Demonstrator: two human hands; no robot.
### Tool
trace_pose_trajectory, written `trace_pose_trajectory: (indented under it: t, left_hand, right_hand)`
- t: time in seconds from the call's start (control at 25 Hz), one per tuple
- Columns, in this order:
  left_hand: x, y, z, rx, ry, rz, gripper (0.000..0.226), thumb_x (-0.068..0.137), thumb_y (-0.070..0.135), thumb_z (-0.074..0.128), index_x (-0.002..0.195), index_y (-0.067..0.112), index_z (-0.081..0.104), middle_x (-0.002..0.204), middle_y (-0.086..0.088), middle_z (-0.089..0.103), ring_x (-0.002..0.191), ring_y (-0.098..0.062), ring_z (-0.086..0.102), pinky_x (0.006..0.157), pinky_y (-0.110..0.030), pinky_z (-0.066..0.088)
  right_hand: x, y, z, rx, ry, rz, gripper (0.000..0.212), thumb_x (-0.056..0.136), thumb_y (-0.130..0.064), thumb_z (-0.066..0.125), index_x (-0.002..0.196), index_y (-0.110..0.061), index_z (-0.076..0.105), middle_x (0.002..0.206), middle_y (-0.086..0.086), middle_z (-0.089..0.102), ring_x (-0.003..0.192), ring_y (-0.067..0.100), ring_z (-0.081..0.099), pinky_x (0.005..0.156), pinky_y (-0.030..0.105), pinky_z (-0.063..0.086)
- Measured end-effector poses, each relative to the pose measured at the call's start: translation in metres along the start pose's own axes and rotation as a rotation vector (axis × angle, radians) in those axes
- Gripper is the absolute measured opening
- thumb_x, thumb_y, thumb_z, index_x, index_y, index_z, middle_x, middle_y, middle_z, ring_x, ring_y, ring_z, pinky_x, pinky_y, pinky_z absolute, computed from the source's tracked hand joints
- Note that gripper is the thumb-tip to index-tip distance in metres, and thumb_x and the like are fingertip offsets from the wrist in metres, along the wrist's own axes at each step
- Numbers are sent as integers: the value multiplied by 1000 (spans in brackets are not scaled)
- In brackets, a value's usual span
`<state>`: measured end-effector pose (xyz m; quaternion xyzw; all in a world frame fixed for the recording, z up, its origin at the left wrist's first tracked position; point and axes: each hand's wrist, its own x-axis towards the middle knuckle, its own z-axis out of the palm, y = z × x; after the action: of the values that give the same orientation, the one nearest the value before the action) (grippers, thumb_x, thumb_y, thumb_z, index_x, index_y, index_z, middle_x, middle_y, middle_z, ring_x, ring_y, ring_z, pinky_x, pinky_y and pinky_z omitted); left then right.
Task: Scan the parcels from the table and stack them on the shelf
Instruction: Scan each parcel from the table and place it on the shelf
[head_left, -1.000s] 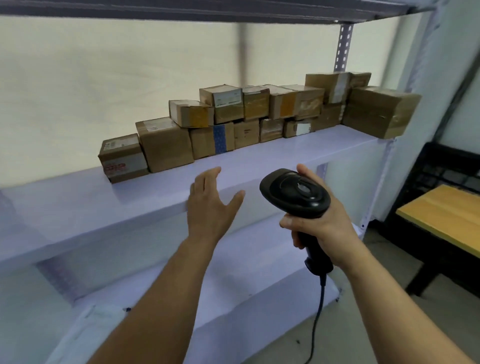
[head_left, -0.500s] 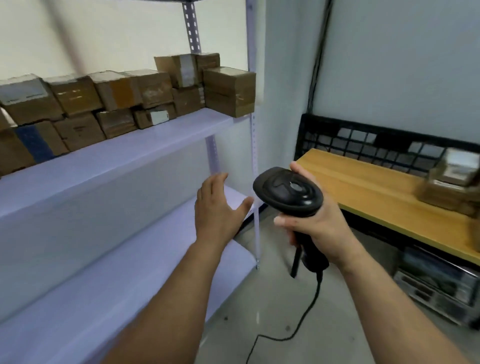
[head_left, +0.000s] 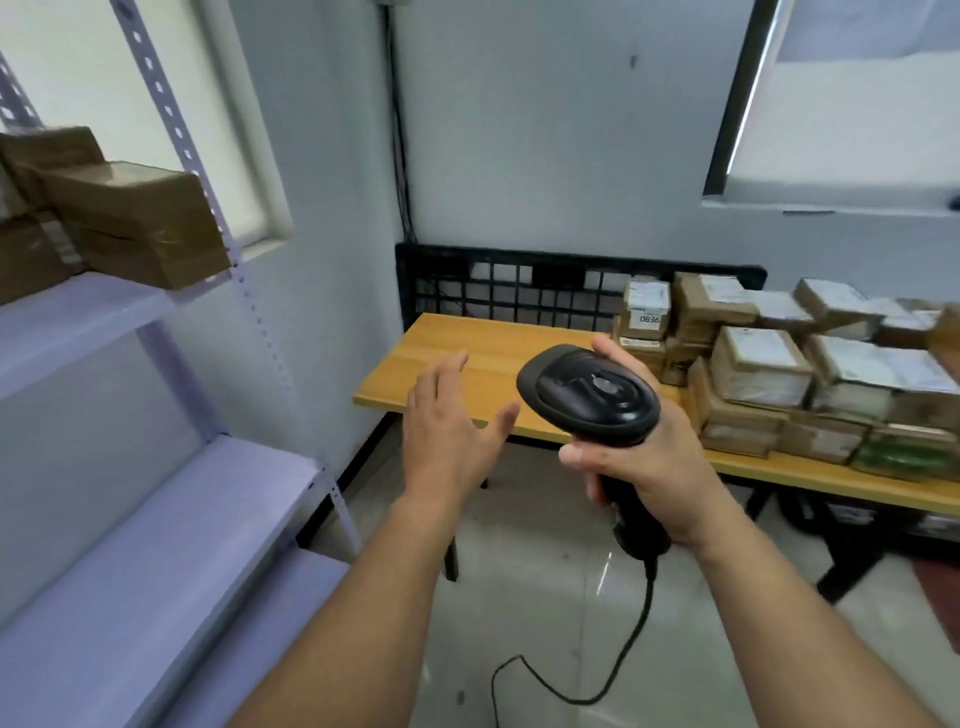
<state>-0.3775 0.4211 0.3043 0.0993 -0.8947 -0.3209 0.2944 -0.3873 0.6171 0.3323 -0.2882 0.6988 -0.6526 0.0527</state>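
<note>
The person faces the wooden table (head_left: 467, 358), where the unscanned parcels (head_left: 758, 374) lie heaped at its right end, far from the bare left corner. The left hand (head_left: 447, 431) is empty, fingers spread and loose, held in the air in front of that corner. The right hand (head_left: 644, 467) is wrapped firmly round the handle of a black barcode scanner (head_left: 587, 397).

Its cable (head_left: 623, 649) hangs down and loops across the floor near the person's feet, so I'd say a step toward the table could catch it and jerk the scanner. The heap looks loosely piled, and pulling one parcel out one-handed may tip its neighbours. On the shelf (head_left: 104, 312) to the left, the end box (head_left: 135, 218) seems to jut past the edge; a knock could drop it.
</note>
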Motion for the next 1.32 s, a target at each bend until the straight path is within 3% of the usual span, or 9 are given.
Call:
trace_pose_trajectory:
  t: [0.08,0.28,0.48,0.6,0.68,0.84,1.2,1.32]
  left_hand:
    - [21,11,34,-27,-46,33,73,84,49,65,144,21,34,144,-1,38,132,-18,33,107,-34,29]
    - [79,32,114,-62,-144,91,72,86,49,63,145,21,33,146,0,37,134,-16,32,108,-29,27]
    - [157,51,190,-112,-272,151,69,87,47,63,144,21,35,145,1,38,134,-15,32,110,-30,28]
    - [198,62,233,-151,-319,200,67,88,46,62,144,21,36,144,2,39,133,-13,32,107,-24,25]
    - [215,68,265,-172,-375,216,65,89,47,61,144,21,37,144,2,39,133,-13,33,107,-25,27]
    - [225,86,319,-239,-516,198,65,90,48,59,146,24,34,148,4,35,135,-13,31,107,-30,30]
    - [199,122,384,-236,-723,85,67,93,53,50,150,25,28,153,2,29,141,-15,27,111,-38,33]
    - [187,133,404,-205,-777,6,70,94,56,44,152,22,25,156,-1,25,140,-18,31,113,-40,34]
  right_hand:
    - [11,9,-29,-40,75,12,109,60,-21,90,150,-34,30,128,-1,63,67,7,65,60,25,53]
    - [54,39,-93,-67,202,49,100,64,-10,83,146,-40,33,106,9,65,55,15,64,51,30,54]
    - [112,67,-153,-67,329,142,102,66,-9,81,150,-36,30,84,-4,69,48,25,59,48,33,52]
    - [138,81,-186,-94,426,175,102,65,-10,81,150,-36,31,90,-3,69,47,27,59,46,35,52]
    - [148,92,-207,-120,494,226,102,66,-7,83,148,-38,32,81,-3,69,47,27,58,46,35,52]
    - [149,109,-246,-163,620,322,98,73,7,77,147,-39,33,67,-3,69,45,24,57,44,32,50]
    - [123,138,-324,-115,707,444,98,74,7,76,148,-38,31,83,11,73,46,27,55,46,35,51]
    - [115,156,-349,-106,670,492,100,74,6,77,150,-38,29,65,1,70,43,25,54,44,33,48]
